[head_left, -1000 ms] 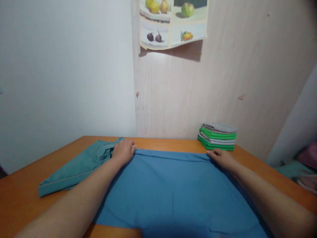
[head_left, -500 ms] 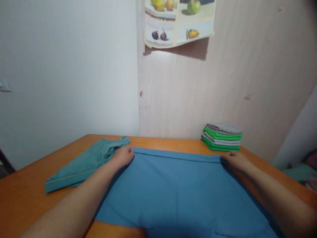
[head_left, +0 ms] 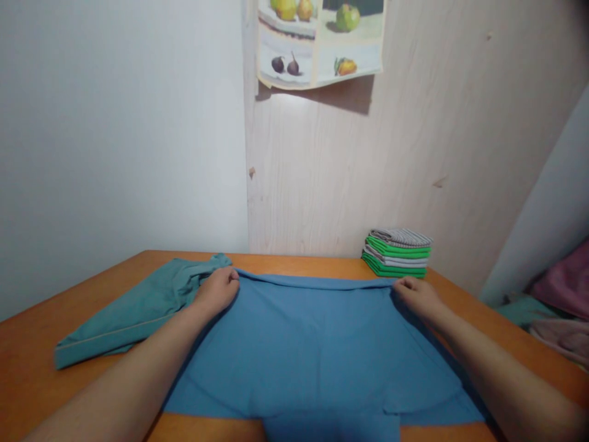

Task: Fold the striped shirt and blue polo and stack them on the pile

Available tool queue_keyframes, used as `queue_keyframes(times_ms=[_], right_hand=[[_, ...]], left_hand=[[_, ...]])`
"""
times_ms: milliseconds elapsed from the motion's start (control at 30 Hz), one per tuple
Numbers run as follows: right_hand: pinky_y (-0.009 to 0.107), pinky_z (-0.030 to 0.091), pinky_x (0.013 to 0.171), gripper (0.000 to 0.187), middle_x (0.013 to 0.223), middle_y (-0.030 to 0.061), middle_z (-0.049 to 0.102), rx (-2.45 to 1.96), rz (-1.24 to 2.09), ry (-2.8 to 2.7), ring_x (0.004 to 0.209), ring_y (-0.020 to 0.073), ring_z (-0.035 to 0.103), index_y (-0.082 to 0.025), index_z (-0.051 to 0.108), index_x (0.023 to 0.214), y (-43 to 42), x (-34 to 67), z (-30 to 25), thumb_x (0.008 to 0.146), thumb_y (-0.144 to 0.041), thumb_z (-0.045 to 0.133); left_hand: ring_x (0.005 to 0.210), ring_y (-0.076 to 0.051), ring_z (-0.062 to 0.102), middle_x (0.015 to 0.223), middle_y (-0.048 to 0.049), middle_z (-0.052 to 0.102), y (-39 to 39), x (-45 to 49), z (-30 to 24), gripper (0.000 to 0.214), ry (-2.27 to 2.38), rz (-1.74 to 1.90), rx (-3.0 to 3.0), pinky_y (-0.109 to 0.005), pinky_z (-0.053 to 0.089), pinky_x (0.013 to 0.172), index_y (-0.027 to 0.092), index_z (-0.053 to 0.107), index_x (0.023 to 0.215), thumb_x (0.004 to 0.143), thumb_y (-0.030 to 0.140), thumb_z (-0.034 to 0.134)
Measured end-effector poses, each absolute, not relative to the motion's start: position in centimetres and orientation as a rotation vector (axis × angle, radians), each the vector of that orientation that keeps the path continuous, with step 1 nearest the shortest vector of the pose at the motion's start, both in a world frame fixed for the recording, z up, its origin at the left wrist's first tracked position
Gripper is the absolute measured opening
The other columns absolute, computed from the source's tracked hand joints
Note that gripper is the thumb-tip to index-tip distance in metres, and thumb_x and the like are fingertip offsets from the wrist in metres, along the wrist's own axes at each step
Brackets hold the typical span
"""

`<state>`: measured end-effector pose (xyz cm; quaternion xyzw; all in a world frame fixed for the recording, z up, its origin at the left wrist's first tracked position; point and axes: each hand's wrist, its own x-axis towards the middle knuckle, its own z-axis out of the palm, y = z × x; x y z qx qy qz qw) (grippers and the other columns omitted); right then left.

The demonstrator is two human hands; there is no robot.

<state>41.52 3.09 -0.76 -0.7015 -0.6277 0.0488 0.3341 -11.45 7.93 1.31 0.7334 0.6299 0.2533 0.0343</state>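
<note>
A blue garment (head_left: 317, 344) lies spread over the table in front of me, its far edge turned into a narrow folded band. My left hand (head_left: 219, 287) is closed on the far left corner of this band. At the opposite end, my right hand (head_left: 416, 293) pinches the far right corner. Between the two hands the band sags slightly, and soft creases run across the cloth. Its near part drops out of the bottom of the view. Beside my left forearm lies a teal garment (head_left: 138, 307) with a light line of piping, partly bunched at its far end.
A neat stack of folded striped, green and grey cloths (head_left: 398, 253) stands at the table's back right. The orange table (head_left: 27, 362) reaches the wall. A fruit picture sheet (head_left: 322, 43) hangs above. Pink and teal fabrics (head_left: 564, 282) lie beyond the right edge.
The view has shifted a little to the right. The far band, straight before, now sags and curls between my hands, which keep hold of its corners. The near side edges have drawn inward.
</note>
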Motion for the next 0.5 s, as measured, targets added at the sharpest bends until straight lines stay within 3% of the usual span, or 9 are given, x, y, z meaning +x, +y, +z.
queue_keyframes(times_ms=[100,200,300,367,500], right_hand=[[0.03,0.045,0.062,0.027,0.066,0.0042,0.065,-1.852,0.121,-1.795,0.067,0.021,0.06,-0.02,0.065,0.07,3.4,40.2,-0.1,0.08,-0.043,0.054],[0.031,0.048,0.067,0.025,0.063,0.0015,0.065,-1.838,0.172,-1.929,0.066,0.0205,0.062,-0.022,0.071,0.084,4.2,38.6,0.5,0.078,-0.044,0.06],[0.036,0.051,0.089,0.038,0.083,0.0047,0.073,-1.794,0.208,-1.995,0.089,0.025,0.068,-0.023,0.071,0.109,5.0,37.2,1.1,0.079,-0.046,0.063],[0.042,0.043,0.106,0.051,0.103,0.0087,0.073,-1.789,0.183,-1.982,0.111,0.0287,0.064,-0.022,0.067,0.122,5.3,36.7,1.4,0.079,-0.049,0.065],[0.047,0.036,0.114,0.059,0.126,0.0138,0.067,-1.842,0.107,-1.919,0.129,0.0334,0.054,-0.019,0.063,0.13,4.6,37.0,1.3,0.082,-0.052,0.062]], left_hand=[[0.086,-0.024,0.067,0.087,-0.0046,0.072,7.4,-9.8,1.6,0.018,1.78,0.677,2.391,-0.032,0.049,0.079,0.022,0.065,0.083,0.082,0.024,0.048],[0.092,-0.022,0.068,0.092,-0.0037,0.075,8.3,-8.0,1.3,0.016,1.641,0.582,2.453,-0.029,0.049,0.083,0.023,0.069,0.081,0.079,0.024,0.053],[0.119,-0.028,0.061,0.123,-0.0132,0.069,10.0,-6.8,1.0,0.033,1.674,0.606,2.43,-0.034,0.046,0.097,0.018,0.07,0.108,0.081,0.033,0.056],[0.133,-0.031,0.05,0.141,-0.0201,0.056,10.8,-6.5,0.9,0.051,1.727,0.669,2.405,-0.038,0.04,0.106,0.012,0.061,0.127,0.085,0.039,0.054],[0.132,-0.027,0.05,0.14,-0.0186,0.056,9.9,-6.8,1.1,0.051,1.732,0.791,2.411,-0.037,0.036,0.112,0.011,0.056,0.132,0.09,0.038,0.048]])
